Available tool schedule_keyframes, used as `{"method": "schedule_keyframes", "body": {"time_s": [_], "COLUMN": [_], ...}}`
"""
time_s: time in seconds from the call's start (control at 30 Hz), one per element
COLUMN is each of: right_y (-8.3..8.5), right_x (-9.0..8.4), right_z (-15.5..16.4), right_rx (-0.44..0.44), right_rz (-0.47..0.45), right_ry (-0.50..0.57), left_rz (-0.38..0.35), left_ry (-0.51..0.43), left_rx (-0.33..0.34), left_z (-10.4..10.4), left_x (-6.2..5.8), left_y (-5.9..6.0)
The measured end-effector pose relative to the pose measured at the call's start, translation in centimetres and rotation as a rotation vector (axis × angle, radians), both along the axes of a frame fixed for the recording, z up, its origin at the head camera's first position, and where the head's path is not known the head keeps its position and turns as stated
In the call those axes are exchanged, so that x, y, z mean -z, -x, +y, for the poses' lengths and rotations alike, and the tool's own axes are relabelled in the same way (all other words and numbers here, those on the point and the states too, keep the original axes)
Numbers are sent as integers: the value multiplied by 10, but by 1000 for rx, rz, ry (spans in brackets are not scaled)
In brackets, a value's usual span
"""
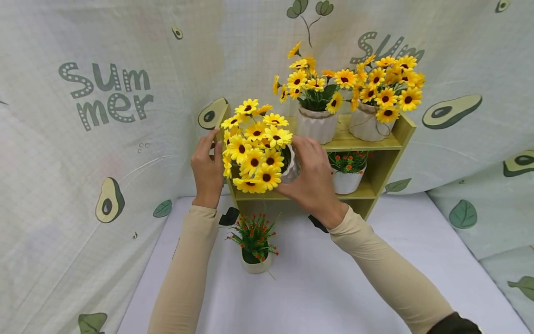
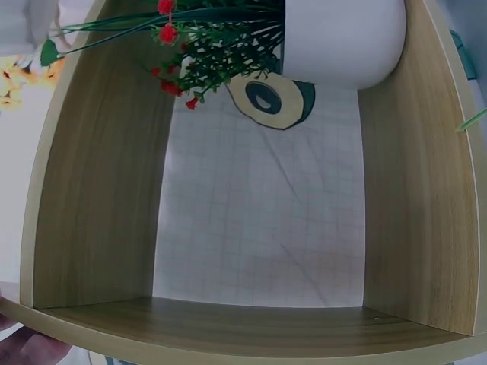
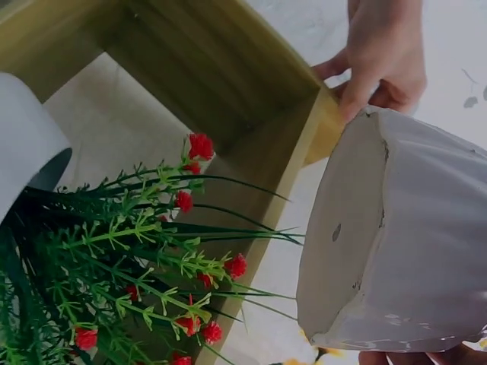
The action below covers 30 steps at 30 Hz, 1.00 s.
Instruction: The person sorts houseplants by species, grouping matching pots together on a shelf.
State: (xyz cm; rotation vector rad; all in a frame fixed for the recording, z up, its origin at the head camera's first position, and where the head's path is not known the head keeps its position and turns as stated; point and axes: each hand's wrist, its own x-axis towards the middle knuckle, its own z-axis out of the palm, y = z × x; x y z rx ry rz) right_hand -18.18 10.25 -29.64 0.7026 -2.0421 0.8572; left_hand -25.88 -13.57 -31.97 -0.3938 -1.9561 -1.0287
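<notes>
My right hand [image 1: 310,178] grips a white ruffled pot [image 1: 292,167] of yellow sunflowers [image 1: 254,150], lifted and tipped so the blooms face the head camera. In the right wrist view the pot's flat underside [image 3: 342,236] shows, with fingertips [image 3: 426,357] along its lower edge. My left hand [image 1: 207,169] holds the upper left corner of the wooden shelf [image 1: 392,141], thumb and fingers around the board; part of that corner is hidden behind the flowers. In the left wrist view, its fingers [image 2: 34,350] show at the board's edge.
Two white pots of sunflowers [image 1: 317,123] [image 1: 371,123] stand on the shelf's top board. A white pot with red-flowered greenery [image 1: 348,178] sits in the compartment below. Another such plant [image 1: 255,241] stands on the white table [image 1: 304,287] in front. A printed cloth [image 1: 125,37] hangs behind.
</notes>
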Motion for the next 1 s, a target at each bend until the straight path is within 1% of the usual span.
{"method": "schedule_keyframes", "body": {"time_s": [0.23, 0.3, 0.5, 0.67, 1.0], "right_y": [15, 21, 40, 52, 70], "right_x": [-10, -14, -24, -27, -36], "right_z": [-11, -14, -21, -28, -41], "right_rx": [40, 52, 88, 125, 207], "right_rz": [-38, -31, -10, -53, -144], "right_ry": [45, 54, 73, 88, 91], "left_rz": [-28, -27, -12, -15, -5], "left_ry": [-15, -16, -15, -11, -1], "left_rx": [-28, -33, -23, -16, -12], "left_z": [-1, 0, 0, -1, 0], "left_x": [1, 1, 0, 0, 0], "left_y": [-1, -1, 1, 3, 3]}}
